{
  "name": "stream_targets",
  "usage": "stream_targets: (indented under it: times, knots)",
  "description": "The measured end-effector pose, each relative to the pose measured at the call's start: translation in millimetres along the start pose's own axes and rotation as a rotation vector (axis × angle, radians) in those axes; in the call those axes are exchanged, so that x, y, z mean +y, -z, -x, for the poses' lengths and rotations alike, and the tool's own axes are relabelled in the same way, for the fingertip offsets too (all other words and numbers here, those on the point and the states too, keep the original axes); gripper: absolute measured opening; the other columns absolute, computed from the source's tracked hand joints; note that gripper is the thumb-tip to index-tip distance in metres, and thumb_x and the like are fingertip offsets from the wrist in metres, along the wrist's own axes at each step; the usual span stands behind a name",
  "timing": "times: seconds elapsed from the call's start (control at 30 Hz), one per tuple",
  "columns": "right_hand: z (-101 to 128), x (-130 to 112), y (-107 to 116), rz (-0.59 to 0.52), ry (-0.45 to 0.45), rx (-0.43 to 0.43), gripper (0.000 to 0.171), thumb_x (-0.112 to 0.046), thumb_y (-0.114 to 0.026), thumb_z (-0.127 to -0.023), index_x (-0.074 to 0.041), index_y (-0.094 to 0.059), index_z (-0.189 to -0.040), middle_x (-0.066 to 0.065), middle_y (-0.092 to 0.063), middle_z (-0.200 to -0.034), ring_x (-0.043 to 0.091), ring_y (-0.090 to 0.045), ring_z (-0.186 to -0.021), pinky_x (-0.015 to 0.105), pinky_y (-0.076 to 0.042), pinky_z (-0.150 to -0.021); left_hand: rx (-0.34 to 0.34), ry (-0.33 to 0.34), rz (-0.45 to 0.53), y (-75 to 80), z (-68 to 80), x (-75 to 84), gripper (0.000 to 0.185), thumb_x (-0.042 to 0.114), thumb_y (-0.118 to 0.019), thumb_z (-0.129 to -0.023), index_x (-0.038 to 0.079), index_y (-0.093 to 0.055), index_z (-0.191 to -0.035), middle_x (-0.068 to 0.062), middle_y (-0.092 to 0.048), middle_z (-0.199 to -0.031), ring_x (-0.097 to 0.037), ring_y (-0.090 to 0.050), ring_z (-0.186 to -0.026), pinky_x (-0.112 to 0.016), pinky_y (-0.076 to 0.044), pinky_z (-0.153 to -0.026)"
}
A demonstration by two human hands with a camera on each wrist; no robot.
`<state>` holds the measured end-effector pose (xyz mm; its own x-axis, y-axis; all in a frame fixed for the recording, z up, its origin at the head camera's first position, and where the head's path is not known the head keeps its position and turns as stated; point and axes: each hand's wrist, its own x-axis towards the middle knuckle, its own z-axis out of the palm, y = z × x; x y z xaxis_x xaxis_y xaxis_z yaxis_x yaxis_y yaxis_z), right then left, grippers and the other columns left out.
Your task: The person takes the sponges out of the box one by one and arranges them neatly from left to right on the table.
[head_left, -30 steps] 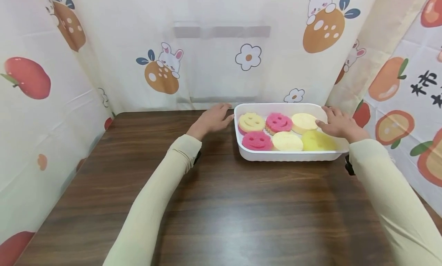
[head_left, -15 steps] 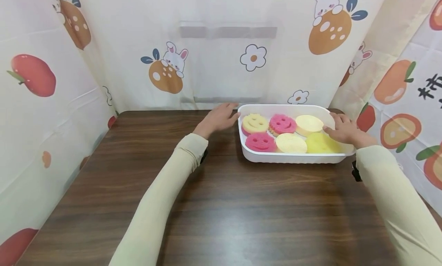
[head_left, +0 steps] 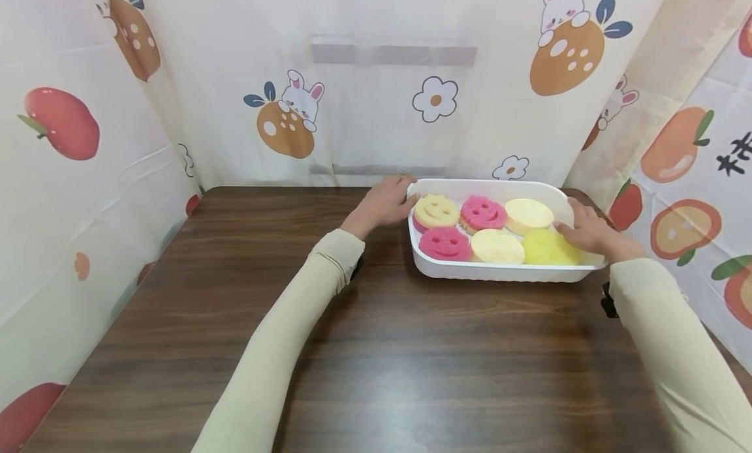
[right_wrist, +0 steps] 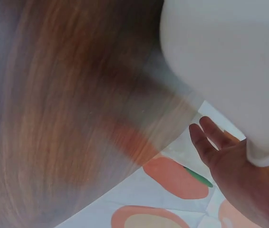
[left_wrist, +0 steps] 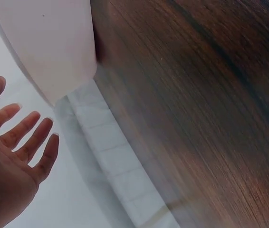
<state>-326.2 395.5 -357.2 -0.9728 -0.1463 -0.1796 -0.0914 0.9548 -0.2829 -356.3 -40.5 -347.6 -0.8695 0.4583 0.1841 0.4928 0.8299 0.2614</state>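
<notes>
A printed cloth backdrop (head_left: 376, 113) closes off the far side and folds round to the left and right; at the far right it crowds the space behind the tray, so an arm there has little room to swing. The dark wooden table (head_left: 388, 361) looks smooth, so sliding should meet little drag, and its near part offers no obstacle.

The white tray (head_left: 511, 272) sits at the table's far right, close to the far edge. It appears to be thin, stiff plastic, probably light even when loaded and somewhat slippery. The short ends, under the rim, seem the best places to hold it, with both sides kept level.

The person's left hand (head_left: 384, 203) is at the tray's left end, fingers loosely spread and not clenched. The right hand (head_left: 593, 234) straddles the right rim, thumb inside and fingers outside; whether it is squeezing cannot be told.

Six round sponges lie loose in the tray: a cream one (head_left: 529, 217) and a bright yellow one (head_left: 551, 247) toward the right, another cream one near the middle, and three smiley faces further left. They look soft and unlikely to break, but a tilt could shift them.
</notes>
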Motion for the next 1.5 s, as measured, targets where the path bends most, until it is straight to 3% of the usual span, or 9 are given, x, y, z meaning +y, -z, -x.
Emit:
stream_targets:
  times: [0.37, 0.67, 0.77, 0.87, 0.97, 1.07, 1.33, 1.5]
  knots:
    - [-5.8, 9.1, 1.2, -0.048, 0.081, 0.018, 0.073, -0.023, -0.030, -0.106, 0.017, 0.013, -0.149, 0.051, -0.005, -0.148, 0.064, -0.009, -0.139, 0.072, -0.012, -0.114, 0.010, 0.014, 0.030, -0.4, -1.7, 0.9, 0.054, 0.040, -0.042, -0.104, 0.011, -0.040, -0.150, -0.012, -0.046, -0.152, -0.030, -0.041, -0.142, -0.046, -0.033, -0.118]
    - [-6.4, 7.2, -5.9, -0.020, 0.040, 0.029, 0.067, -0.020, -0.026, -0.105, 0.017, 0.009, -0.149, 0.052, -0.017, -0.145, 0.061, -0.021, -0.138, 0.068, -0.018, -0.114, 0.013, 0.015, 0.027, -6.6, -1.7, 3.0, 0.053, 0.039, -0.040, -0.105, 0.010, -0.040, -0.149, -0.011, -0.045, -0.153, -0.029, -0.039, -0.144, -0.043, -0.030, -0.121]
    - [-6.9, 6.1, -3.9, -0.012, 0.023, 0.038, 0.064, -0.019, -0.024, -0.104, 0.017, 0.006, -0.148, 0.052, -0.033, -0.135, 0.057, -0.038, -0.128, 0.066, -0.029, -0.108, 0.018, 0.014, 0.011, -8.3, -5.7, 3.8, 0.053, 0.039, -0.039, -0.105, 0.010, -0.040, -0.149, -0.011, -0.045, -0.153, -0.029, -0.040, -0.144, -0.044, -0.031, -0.120]
    - [-8.4, 6.8, -1.7, 0.006, 0.035, 0.055, 0.063, -0.013, -0.029, -0.100, 0.020, 0.003, -0.145, 0.049, -0.049, -0.116, 0.049, -0.054, -0.104, 0.060, -0.041, -0.093, 0.015, 0.011, -0.009, -11.7, -11.0, 6.2, 0.053, 0.039, -0.038, -0.105, 0.010, -0.040, -0.149, -0.012, -0.045, -0.153, -0.030, -0.039, -0.144, -0.045, -0.031, -0.120]
    - [-10.5, 8.5, -2.7, 0.025, 0.050, 0.061, 0.067, -0.006, -0.037, -0.094, 0.021, 0.001, -0.142, 0.040, -0.058, -0.094, 0.038, -0.057, -0.078, 0.047, -0.046, -0.074, 0.007, 0.016, -0.046, -14.9, -13.1, 9.6, 0.053, 0.040, -0.036, -0.106, 0.011, -0.040, -0.149, -0.012, -0.045, -0.153, -0.031, -0.038, -0.144, -0.045, -0.030, -0.120]
    - [-13.2, 8.3, -4.1, 0.039, 0.051, 0.057, 0.073, -0.002, -0.042, -0.089, 0.022, 0.001, -0.142, 0.031, -0.060, -0.082, 0.029, -0.055, -0.064, 0.039, -0.043, -0.062, 0.011, 0.029, -0.073, -15.6, -13.7, 11.9, 0.052, 0.040, -0.036, -0.106, 0.011, -0.041, -0.149, -0.011, -0.046, -0.152, -0.032, -0.039, -0.142, -0.046, -0.031, -0.119]
    - [-13.0, 5.9, -5.6, 0.040, 0.029, 0.076, 0.074, -0.001, -0.045, -0.087, 0.020, -0.001, -0.143, 0.036, -0.060, -0.092, 0.033, -0.058, -0.073, 0.047, -0.048, -0.069, 0.038, 0.039, -0.117, -18.6, -20.1, 18.2, 0.049, 0.038, -0.038, -0.105, 0.012, -0.046, -0.146, -0.009, -0.052, -0.147, -0.029, -0.043, -0.135, -0.045, -0.032, -0.116]
    - [-11.8, 7.1, -8.7, 0.057, 0.010, 0.083, 0.075, -0.002, -0.045, -0.087, 0.019, 0.000, -0.144, 0.037, -0.059, -0.095, 0.032, -0.058, -0.071, 0.046, -0.047, -0.067, 0.037, 0.024, -0.154, -22.5, -25.7, 22.0, 0.050, 0.037, -0.037, -0.105, 0.010, -0.046, -0.146, -0.009, -0.052, -0.147, -0.028, -0.043, -0.137, -0.041, -0.031, -0.118]
